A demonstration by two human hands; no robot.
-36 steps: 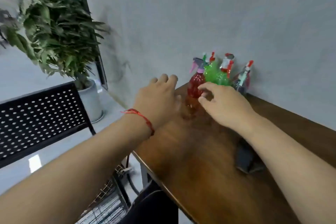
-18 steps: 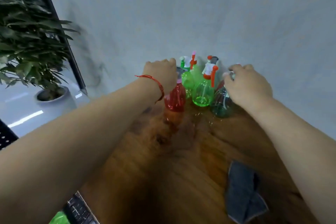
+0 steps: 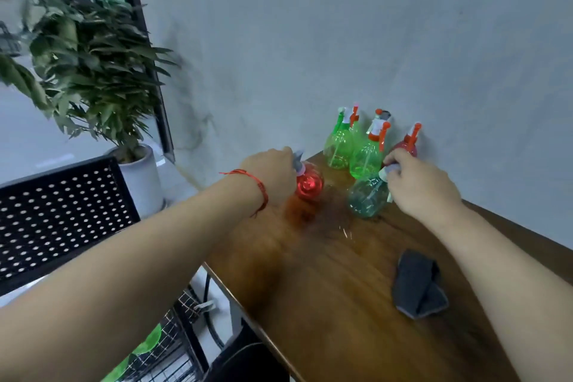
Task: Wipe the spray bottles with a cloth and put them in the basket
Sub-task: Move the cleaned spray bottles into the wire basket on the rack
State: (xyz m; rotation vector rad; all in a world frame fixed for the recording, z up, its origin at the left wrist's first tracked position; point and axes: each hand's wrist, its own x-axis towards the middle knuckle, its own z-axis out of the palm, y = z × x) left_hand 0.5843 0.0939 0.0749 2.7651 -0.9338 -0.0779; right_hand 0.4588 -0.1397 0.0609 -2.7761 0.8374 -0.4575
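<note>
Wire basket [image 3: 173, 353]: cut off by the bottom edge. Red spray bottle [image 3: 310, 184]: trigger head hidden under your left hand [image 3: 273, 177]. Teal spray bottle [image 3: 366, 200]: head mostly covered by your right hand [image 3: 418, 186]. Rear red bottle [image 3: 405, 146]: body half hidden behind your right hand's knuckles.

A dark wooden table [image 3: 325, 304] stands against a grey wall [image 3: 341, 40]; at its far end are a front red bottle [image 3: 310, 186], a teal bottle [image 3: 366, 200], two green bottles [image 3: 338, 146] and a back red bottle [image 3: 406, 146]; a folded grey cloth [image 3: 418, 284] lies nearer, to the right.
</note>
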